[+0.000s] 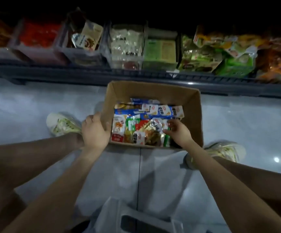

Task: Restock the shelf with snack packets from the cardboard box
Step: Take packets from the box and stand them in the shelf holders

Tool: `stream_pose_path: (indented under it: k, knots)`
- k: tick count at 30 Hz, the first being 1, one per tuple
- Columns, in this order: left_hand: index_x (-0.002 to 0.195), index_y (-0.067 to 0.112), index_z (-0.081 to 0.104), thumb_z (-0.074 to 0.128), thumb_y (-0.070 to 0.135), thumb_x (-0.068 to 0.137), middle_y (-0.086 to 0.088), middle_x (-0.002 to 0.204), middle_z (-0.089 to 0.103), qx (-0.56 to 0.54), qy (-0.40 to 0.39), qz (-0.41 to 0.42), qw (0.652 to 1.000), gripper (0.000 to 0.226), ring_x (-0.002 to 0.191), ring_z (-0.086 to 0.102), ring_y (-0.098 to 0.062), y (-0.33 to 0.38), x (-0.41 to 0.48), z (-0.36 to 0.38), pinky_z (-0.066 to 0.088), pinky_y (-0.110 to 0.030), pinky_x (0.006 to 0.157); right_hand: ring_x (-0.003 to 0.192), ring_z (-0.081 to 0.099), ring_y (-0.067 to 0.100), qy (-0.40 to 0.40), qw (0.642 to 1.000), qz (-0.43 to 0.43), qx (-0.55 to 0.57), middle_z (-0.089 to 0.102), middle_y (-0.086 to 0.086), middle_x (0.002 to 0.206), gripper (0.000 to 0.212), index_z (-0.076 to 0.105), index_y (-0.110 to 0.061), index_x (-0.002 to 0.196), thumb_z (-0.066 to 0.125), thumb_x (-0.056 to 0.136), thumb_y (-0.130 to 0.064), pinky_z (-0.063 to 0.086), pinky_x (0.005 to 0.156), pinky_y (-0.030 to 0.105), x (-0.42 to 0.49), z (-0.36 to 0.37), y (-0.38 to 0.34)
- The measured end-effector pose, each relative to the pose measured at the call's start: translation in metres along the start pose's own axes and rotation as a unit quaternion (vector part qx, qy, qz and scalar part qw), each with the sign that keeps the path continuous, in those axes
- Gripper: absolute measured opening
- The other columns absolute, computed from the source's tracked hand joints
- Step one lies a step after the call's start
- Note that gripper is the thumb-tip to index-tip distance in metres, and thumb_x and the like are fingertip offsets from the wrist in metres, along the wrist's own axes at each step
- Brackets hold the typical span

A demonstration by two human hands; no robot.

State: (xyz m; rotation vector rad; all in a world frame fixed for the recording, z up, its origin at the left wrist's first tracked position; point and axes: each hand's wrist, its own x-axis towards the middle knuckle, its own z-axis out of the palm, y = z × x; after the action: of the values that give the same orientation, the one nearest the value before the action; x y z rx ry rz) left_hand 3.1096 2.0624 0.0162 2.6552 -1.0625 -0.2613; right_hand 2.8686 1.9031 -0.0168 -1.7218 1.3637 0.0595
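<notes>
left hand [95, 132] grips cardboard box [153, 91] wall | right hand [178, 132] pinches silver packet [155, 126] | box lengthwise along shelf [85, 74]

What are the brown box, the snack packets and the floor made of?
The box looks like matte cardboard: brown, with folded walls. The snack packets look like glossy plastic or foil film: they crinkle and glint. The floor seems polished tile: it mirrors lights.

left hand [95, 132] grips the cardboard box [153, 91] wall; right hand [178, 132] pinches a snack packet [155, 126] inside.
</notes>
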Motion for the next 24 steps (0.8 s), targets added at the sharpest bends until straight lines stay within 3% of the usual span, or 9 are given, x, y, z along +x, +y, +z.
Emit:
stream_pose_path:
  k: [4,8,14,20,22,24]
  knots:
    - [0.132,-0.009,0.043,0.06,0.018,0.086,-0.033,0.116,0.053,0.016,-0.021,-0.01,1.0,0.056,0.107,0.048,-0.047,0.002,0.012,0.025,0.037,-0.05,0.093,0.11,0.057,0.024,-0.032,0.994,0.079,0.076,0.058,0.004,0.123,0.056,0.051,-0.015,0.13,0.076,0.08,-0.025,0.05,0.095,0.041,0.026,0.017,0.014]
    - [0.138,-0.009,0.035,0.055,0.022,0.085,-0.031,0.121,0.051,-0.013,0.006,-0.018,1.0,0.065,0.106,0.05,-0.046,0.011,0.013,0.048,0.044,-0.051,0.087,0.12,0.053,0.026,-0.034,0.984,0.12,0.127,0.053,0.006,0.134,0.065,0.048,-0.012,0.134,0.078,0.077,-0.018,0.047,0.1,0.04,0.051,0.031,0.027]
    - [0.141,-0.006,0.03,0.058,0.024,0.085,-0.026,0.124,0.05,-0.005,0.018,-0.034,0.999,0.069,0.107,0.052,-0.039,0.012,0.012,0.057,0.046,-0.047,0.084,0.123,0.052,0.026,-0.007,0.971,0.159,0.176,0.054,0.006,0.135,0.072,0.046,-0.018,0.136,0.081,0.073,-0.013,0.047,0.1,0.048,0.085,0.05,0.039]
    - [0.142,-0.007,0.029,0.059,0.021,0.082,-0.029,0.126,0.048,0.022,0.012,-0.04,0.999,0.072,0.109,0.05,-0.041,0.014,0.011,0.058,0.044,-0.047,0.085,0.125,0.047,0.025,0.021,0.992,0.118,0.043,0.05,0.007,0.135,0.07,0.049,-0.016,0.133,0.082,0.072,-0.02,0.042,0.104,0.045,0.1,0.064,0.037]
    - [0.142,-0.007,0.029,0.059,0.021,0.081,-0.029,0.126,0.048,0.028,0.005,-0.041,0.999,0.073,0.11,0.05,-0.042,0.013,0.011,0.059,0.044,-0.048,0.086,0.126,0.046,0.025,0.039,0.989,0.139,0.019,0.048,0.006,0.136,0.069,0.048,-0.018,0.133,0.081,0.072,-0.022,0.041,0.105,0.044,0.105,0.069,0.039]
    - [0.142,-0.007,0.029,0.059,0.021,0.081,-0.029,0.126,0.047,0.033,-0.003,-0.046,0.998,0.074,0.11,0.05,-0.042,0.012,0.012,0.059,0.044,-0.048,0.086,0.119,0.052,0.024,0.031,0.986,0.164,-0.019,0.053,0.006,0.129,0.056,0.052,-0.019,0.127,0.077,0.077,-0.024,0.046,0.097,0.038,0.108,0.073,0.042]
